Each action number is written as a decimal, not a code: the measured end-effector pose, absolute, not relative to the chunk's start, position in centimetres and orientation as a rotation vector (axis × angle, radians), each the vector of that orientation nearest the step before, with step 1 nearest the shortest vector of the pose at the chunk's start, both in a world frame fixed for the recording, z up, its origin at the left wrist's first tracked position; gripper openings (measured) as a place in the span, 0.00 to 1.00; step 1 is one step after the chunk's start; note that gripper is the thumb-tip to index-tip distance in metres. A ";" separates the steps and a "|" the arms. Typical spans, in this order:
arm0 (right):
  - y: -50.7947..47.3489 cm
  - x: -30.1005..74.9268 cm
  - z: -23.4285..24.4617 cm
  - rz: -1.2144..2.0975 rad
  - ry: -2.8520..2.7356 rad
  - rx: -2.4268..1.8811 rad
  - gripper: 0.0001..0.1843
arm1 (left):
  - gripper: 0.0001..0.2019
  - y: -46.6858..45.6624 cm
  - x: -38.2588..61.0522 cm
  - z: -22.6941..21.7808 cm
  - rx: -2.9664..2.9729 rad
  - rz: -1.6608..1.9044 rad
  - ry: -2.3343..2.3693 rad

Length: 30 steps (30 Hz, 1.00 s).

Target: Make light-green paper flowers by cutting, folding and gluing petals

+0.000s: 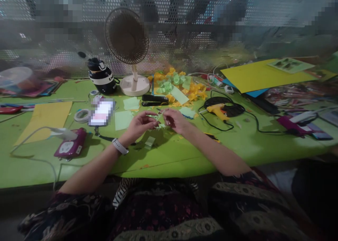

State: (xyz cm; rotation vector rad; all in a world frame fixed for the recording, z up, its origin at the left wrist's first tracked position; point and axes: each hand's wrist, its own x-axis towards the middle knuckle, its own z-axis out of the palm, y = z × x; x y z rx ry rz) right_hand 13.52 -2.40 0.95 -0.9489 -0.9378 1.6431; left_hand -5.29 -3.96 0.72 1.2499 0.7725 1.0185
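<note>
Green counter (pixel 171 158), head view: work surface runs the full width, w/ items as listed.

Left hand (pixel 142 125): nr ctr., white wristband (pixel 120 146) at the wrist. Fingers curl toward the thumb at one side of the cut paper (pixel 160 123); cannot tell if the tips close on it. Right hand (pixel 175 121): opp. side, thumb & fingertips pinching the cut paper. Cut paper: light green, w/ narrow strips, pos. btwn both hands; outline partly hidden by fingers.

Near zone: small paper piece (pixel 150 142) lies on the counter, body side of the hands. Green sheet (pixel 123 120) lies flat just beside left hand. Black stapler (pixel 155 100) sits beyond the hands, horiz.

Far zone, ctr.: orange paper flowers (pixel 198 92) in a heap, w/ light green flowers (pixel 167 86) & a green strip (pixel 179 94) on top. Beige fan (pixel 126 35) stands upright beyond the stapler; black bottle (pixel 107 88) w/ white band stands adj. to fan base.

Left zone: phone (pixel 101 113), screen lit, content obscured; tape roll (pixel 82 116) just beside it; magenta power strip (pixel 70 144) nearer the body, w/ white plug inserted; yellow-orange sheet (pixel 47 117) farther out.

Right zone: yellow glue gun (pixel 218 110) at a round black pad (pixel 235 109), black cord looped nearby. Large yellow sheet (pixel 258 75) overlaps a blue sheet (pixel 257 92).
</note>
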 end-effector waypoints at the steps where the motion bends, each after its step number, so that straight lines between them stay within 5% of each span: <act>1: -2.3 13.7 1.0 1.630 -0.956 -0.944 0.08 | 0.21 -3.9 -5.5 0.8 1.249 1.002 0.766; 30: -2.7 14.5 2.1 1.758 -1.201 -1.094 0.10 | 0.16 -2.2 -6.8 1.2 1.241 1.166 0.804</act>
